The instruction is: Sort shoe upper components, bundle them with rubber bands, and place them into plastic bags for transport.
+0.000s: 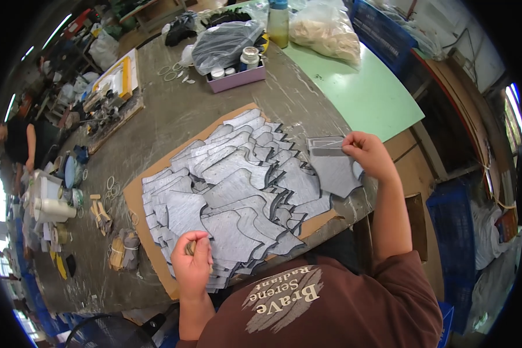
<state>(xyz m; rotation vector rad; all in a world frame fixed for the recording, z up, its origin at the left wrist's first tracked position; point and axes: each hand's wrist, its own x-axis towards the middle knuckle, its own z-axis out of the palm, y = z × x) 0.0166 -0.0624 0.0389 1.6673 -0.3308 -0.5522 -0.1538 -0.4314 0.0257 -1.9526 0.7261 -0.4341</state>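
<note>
My right hand (370, 155) is closed in a pinch on the upper edge of a grey cut piece (337, 174), which hangs over the right side of the pile. A narrow, darker grey rectangular strip (326, 146) lies along that piece's top. Overlapping rows of grey shaped cut pieces (232, 191), dark along their edges, cover a brown cardboard sheet (152, 255) in front of me. At the near left of this pile, my left hand (192, 267) is curled closed. Something small and brownish shows between its fingers, too hidden to name.
The worn table (162, 110) carries a purple box (236, 80) with jars, a bottle (278, 26) and a bagged bundle (325, 35) at the back. Tied bundles (123, 249) and a white cone (55, 210) stand left. Another person (20, 139) is at the far left.
</note>
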